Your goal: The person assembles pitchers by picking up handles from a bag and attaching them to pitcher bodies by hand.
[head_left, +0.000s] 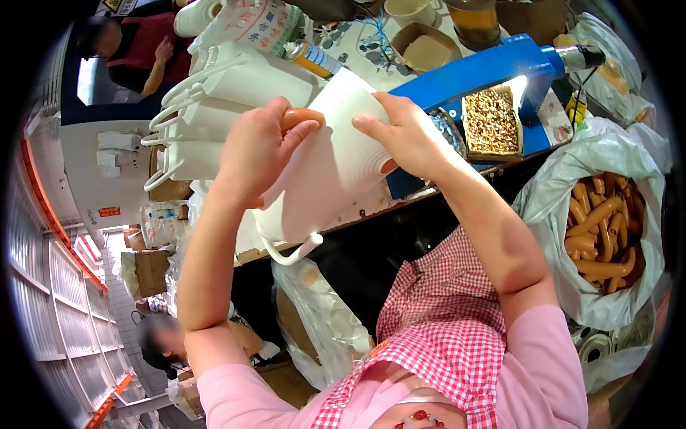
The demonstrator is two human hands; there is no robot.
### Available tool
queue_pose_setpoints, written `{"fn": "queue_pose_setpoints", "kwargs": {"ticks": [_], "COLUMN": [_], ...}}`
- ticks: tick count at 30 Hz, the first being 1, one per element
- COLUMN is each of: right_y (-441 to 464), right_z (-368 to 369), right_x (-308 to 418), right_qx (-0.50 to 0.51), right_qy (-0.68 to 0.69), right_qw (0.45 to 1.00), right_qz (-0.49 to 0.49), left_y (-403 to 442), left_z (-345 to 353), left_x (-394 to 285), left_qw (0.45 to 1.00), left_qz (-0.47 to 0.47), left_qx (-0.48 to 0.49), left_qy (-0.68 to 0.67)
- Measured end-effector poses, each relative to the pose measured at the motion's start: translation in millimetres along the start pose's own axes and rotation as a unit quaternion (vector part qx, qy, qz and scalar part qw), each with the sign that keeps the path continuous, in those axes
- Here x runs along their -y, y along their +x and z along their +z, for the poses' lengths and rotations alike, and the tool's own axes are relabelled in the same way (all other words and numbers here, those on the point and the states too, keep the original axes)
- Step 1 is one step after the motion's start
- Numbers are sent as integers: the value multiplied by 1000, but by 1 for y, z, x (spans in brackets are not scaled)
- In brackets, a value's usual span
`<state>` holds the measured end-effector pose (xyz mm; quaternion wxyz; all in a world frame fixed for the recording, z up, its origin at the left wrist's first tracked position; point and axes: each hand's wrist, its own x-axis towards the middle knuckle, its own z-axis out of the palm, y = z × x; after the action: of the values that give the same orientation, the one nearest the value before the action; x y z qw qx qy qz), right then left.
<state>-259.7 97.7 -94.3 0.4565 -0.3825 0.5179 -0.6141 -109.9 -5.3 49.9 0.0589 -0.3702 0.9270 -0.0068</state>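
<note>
A white plastic vessel [314,171] with ridged rings on one side lies tilted at the bench edge. A thin curved white tube [296,254] sticks out from its lower end. My left hand [261,146] is closed around an orange-brown plastic handle [303,117], pressing it against the vessel's wall; part of the handle is hidden by the fingers. My right hand [404,132] grips the vessel's upper right edge, thumb on the near wall and fingers out of sight behind it. A small orange-brown spot [388,166] shows below the right hand.
Similar white vessels [243,79] stand at left. A blue machine [471,71] carries a box of brass-coloured screws [493,123]. A plastic bag [622,143] of orange-brown handles [600,222] is at right. A spray can [313,57] lies behind. Two other people are at left.
</note>
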Motion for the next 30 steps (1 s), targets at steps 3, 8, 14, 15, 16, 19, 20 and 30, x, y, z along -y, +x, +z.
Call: {"fn": "queue_pose_setpoints", "kwargs": {"ticks": [3, 8, 14, 15, 16, 19, 20, 30], "right_y": [-1, -4, 1, 2, 2, 0, 0, -104], "right_z": [1, 1, 1, 1, 1, 0, 0, -12], "right_x": [5, 15, 1, 1, 3, 5, 5, 2], "right_qx": [5, 23, 21, 20, 18, 26, 21, -266], "right_qy": [8, 34, 33, 36, 32, 66, 62, -175], "right_qw": [1000, 999, 999, 999, 999, 997, 998, 915], "right_qz": [11, 31, -24, -29, -34, 18, 19, -247], "left_y": [3, -4, -2, -3, -3, -2, 1, -69], "left_z": [11, -9, -4, -6, -7, -9, -9, -9], "left_x": [19, 2, 5, 4, 3, 0, 2, 28], "left_qw": [989, 998, 997, 997, 997, 999, 999, 995], "left_qz": [81, 54, 51, 39, 42, 34, 27, 6], "left_qx": [-42, -20, -9, -2, -8, -3, 12, -57], "left_qy": [-114, -7, -59, -63, -63, -12, -21, -78]}}
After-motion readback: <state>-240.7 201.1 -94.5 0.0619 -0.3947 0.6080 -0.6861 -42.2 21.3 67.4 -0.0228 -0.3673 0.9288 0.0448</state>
